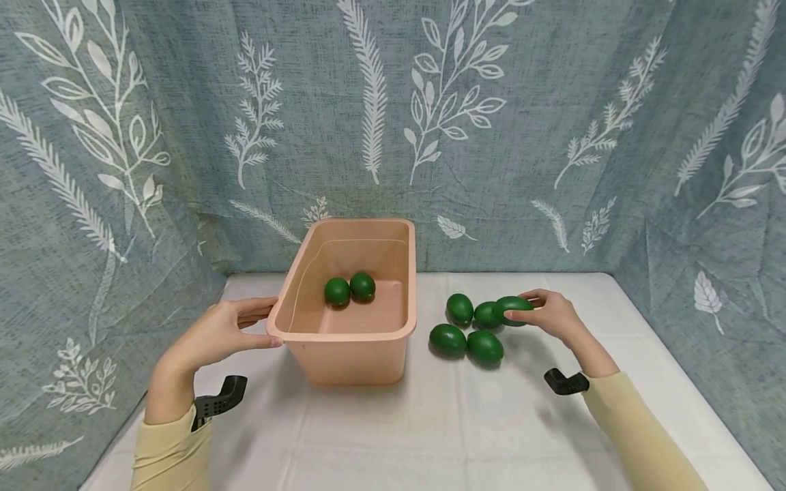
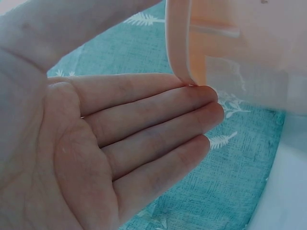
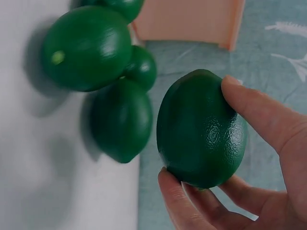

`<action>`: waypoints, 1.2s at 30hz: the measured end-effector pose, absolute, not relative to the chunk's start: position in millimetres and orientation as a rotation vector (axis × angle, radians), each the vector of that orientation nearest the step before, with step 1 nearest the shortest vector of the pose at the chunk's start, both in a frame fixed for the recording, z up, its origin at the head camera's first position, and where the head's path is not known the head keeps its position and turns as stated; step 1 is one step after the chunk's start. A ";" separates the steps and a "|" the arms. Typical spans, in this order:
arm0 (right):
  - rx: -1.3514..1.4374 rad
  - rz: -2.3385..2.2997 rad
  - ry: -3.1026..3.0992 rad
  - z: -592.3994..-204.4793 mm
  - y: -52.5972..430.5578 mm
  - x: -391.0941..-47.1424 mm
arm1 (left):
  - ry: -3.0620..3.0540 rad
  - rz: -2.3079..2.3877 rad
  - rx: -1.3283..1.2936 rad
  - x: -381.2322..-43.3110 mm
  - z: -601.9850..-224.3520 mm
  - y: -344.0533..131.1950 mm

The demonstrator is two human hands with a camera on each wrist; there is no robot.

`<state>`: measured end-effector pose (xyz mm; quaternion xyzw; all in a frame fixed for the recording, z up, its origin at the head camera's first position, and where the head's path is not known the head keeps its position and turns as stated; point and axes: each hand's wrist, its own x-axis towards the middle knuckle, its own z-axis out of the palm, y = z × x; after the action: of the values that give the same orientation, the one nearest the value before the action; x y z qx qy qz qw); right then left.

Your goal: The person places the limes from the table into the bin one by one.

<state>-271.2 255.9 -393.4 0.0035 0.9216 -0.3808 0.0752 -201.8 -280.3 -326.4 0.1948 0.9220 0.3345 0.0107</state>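
Observation:
My right hand [image 1: 555, 316] holds a glossy dark green lime [image 1: 511, 311] between thumb and fingertips. In the right wrist view the held lime [image 3: 201, 132] appears raised above the tabletop. Several other limes [image 1: 447, 340] lie grouped on the white cloth, just left of that hand. My left hand [image 1: 211, 334] touches the left rim of a peach-coloured plastic bin [image 1: 356, 363]. Its fingers [image 2: 153, 115] are straight, with the tips against the rim in the left wrist view. Two limes [image 1: 362, 287] sit side by side on the bin's floor.
A white cloth [image 1: 381, 436] covers the table. Blue-green fabric [image 1: 381, 102] with white leaf prints hangs behind it and at both sides. Black straps with camera mounts [image 1: 224, 397] are on both wrists.

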 end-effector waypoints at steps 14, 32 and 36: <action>-0.087 -1.113 2.785 -352.1 225.1 -280.7 | 2.873 1.029 0.604 -201.3 -325.9 -280.5; -0.228 -1.050 2.837 -297.9 165.6 -293.0 | 2.868 1.048 0.598 -202.6 -328.1 -282.0; -0.266 -1.074 2.832 -287.1 149.5 -294.7 | 2.870 1.049 0.611 -203.3 -328.2 -282.3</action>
<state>-294.7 149.5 -287.1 -0.0873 0.9302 -0.3529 0.0506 -203.3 -282.3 -328.2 0.1959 0.9210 0.3365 0.0127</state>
